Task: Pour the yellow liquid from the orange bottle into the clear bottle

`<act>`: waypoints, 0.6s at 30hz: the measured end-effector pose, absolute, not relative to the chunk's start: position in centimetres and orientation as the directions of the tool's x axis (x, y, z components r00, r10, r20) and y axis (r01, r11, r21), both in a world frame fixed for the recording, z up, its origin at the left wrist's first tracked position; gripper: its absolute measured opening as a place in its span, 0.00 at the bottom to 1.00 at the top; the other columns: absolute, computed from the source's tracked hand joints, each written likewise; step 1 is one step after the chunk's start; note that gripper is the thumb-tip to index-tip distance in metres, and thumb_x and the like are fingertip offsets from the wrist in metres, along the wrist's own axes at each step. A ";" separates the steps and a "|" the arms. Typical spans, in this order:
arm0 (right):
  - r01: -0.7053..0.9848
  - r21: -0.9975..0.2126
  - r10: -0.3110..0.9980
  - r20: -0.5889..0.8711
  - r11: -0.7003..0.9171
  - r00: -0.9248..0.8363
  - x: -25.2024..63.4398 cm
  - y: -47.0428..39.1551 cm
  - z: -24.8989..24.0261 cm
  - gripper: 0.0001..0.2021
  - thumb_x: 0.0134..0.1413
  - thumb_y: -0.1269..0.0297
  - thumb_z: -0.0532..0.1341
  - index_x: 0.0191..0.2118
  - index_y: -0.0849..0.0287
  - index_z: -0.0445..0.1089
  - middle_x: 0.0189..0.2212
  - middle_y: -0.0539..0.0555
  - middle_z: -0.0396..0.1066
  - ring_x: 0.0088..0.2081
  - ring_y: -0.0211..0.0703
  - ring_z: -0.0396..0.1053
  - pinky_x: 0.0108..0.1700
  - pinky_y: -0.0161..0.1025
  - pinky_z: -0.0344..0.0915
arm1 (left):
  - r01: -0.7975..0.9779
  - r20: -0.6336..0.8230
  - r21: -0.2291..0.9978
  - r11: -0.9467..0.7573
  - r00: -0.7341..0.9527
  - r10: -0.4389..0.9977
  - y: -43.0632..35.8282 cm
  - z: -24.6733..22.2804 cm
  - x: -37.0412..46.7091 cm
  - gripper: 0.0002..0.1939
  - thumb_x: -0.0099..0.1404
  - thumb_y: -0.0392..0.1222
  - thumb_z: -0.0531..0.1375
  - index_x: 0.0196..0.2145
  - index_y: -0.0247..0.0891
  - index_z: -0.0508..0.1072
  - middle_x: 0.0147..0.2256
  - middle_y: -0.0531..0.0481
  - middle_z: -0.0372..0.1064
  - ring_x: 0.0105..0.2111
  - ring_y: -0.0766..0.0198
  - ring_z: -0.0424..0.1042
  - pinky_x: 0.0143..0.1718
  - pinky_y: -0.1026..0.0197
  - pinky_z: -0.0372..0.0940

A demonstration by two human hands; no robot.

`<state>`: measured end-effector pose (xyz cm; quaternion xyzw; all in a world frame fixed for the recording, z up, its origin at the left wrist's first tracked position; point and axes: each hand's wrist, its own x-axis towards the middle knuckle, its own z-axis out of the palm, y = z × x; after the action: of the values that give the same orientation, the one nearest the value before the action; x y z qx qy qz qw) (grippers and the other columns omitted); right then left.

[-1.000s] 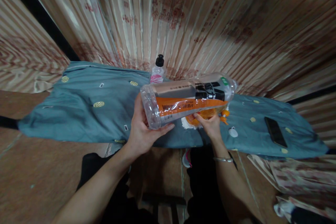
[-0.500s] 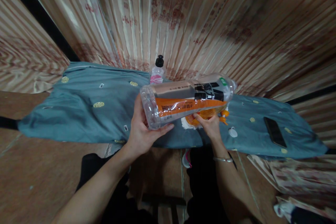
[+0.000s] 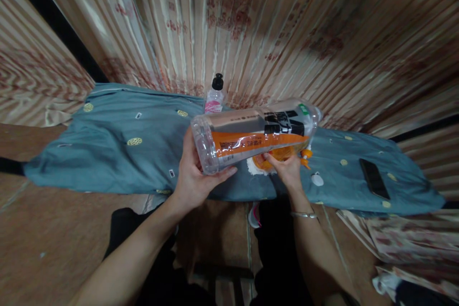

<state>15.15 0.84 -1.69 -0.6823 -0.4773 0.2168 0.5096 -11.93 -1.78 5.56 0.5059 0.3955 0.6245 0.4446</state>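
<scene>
A large clear plastic bottle with an orange and black label lies tilted in the air, its neck to the right and a little higher. My left hand is closed around its base end. Below the neck end, my right hand is closed on an orange see-through bottle, partly covered by the clear one. Orange nozzle-like parts stick out at its right side. A white fuzzy-edged thing shows beneath it; its kind is unclear.
A small bottle with a black cap and pink label stands behind. On the blue cloth are a white round piece and a dark phone. A striped curtain hangs behind; a dark stool is below.
Both hands and bottles keep nearly the same pose. The whole view has shifted very slightly.
</scene>
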 end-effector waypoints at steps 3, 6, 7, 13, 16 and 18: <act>0.428 -0.904 0.861 0.206 -0.015 0.466 14.8 0.9 -1.6 0.27 0.33 0.43 0.75 0.37 0.57 0.78 0.39 0.62 0.84 0.42 0.62 0.81 0.52 0.58 0.78 | -0.198 0.253 0.945 -0.261 -0.063 0.965 -1.7 5.5 -11.9 0.42 0.42 0.49 0.80 0.52 0.39 0.71 0.55 0.37 0.75 0.58 0.39 0.76 0.58 0.36 0.75; 0.436 -0.900 0.843 0.226 -0.011 0.487 14.6 0.9 -1.4 0.29 0.32 0.42 0.75 0.38 0.59 0.77 0.40 0.64 0.84 0.42 0.63 0.81 0.53 0.60 0.77 | -0.210 0.250 0.943 -0.259 -0.069 0.966 -1.7 5.3 -11.9 0.42 0.41 0.48 0.81 0.52 0.39 0.70 0.56 0.37 0.75 0.59 0.40 0.76 0.58 0.38 0.75; 0.437 -0.899 0.840 0.229 -0.011 0.492 14.5 1.0 -1.4 0.29 0.32 0.42 0.75 0.38 0.59 0.77 0.40 0.64 0.84 0.42 0.63 0.81 0.53 0.60 0.77 | -0.207 0.255 0.942 -0.264 -0.069 0.965 -1.7 5.3 -11.9 0.42 0.41 0.48 0.81 0.51 0.39 0.70 0.57 0.37 0.74 0.59 0.40 0.75 0.59 0.39 0.75; 0.414 -0.910 0.836 0.240 0.017 0.493 14.5 1.0 -1.4 0.30 0.33 0.42 0.75 0.39 0.60 0.77 0.40 0.65 0.83 0.42 0.64 0.81 0.53 0.62 0.76 | -0.205 0.284 0.934 -0.293 -0.073 0.956 -1.6 4.9 -11.9 0.41 0.42 0.49 0.81 0.51 0.39 0.71 0.57 0.37 0.74 0.62 0.37 0.73 0.63 0.34 0.71; 0.413 -0.910 0.832 0.249 0.027 0.495 14.5 1.0 -1.6 0.31 0.33 0.41 0.76 0.40 0.61 0.77 0.41 0.66 0.83 0.43 0.65 0.81 0.53 0.63 0.76 | -0.224 0.297 0.926 -0.305 -0.072 0.952 -1.5 4.7 -11.8 0.41 0.42 0.49 0.81 0.52 0.40 0.71 0.57 0.38 0.74 0.63 0.37 0.72 0.63 0.34 0.71; 0.407 -0.913 0.830 0.253 0.035 0.497 14.6 1.1 -1.7 0.32 0.34 0.41 0.76 0.41 0.60 0.77 0.41 0.65 0.83 0.43 0.64 0.81 0.53 0.63 0.76 | -0.224 0.294 0.926 -0.303 -0.076 0.953 -1.5 4.6 -11.7 0.44 0.42 0.49 0.81 0.55 0.40 0.70 0.56 0.38 0.74 0.63 0.37 0.72 0.63 0.34 0.71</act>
<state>14.62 1.08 -1.66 -0.6673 -0.4633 0.1924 0.5505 -11.67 -1.47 4.56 0.4978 0.3661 0.6355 0.4629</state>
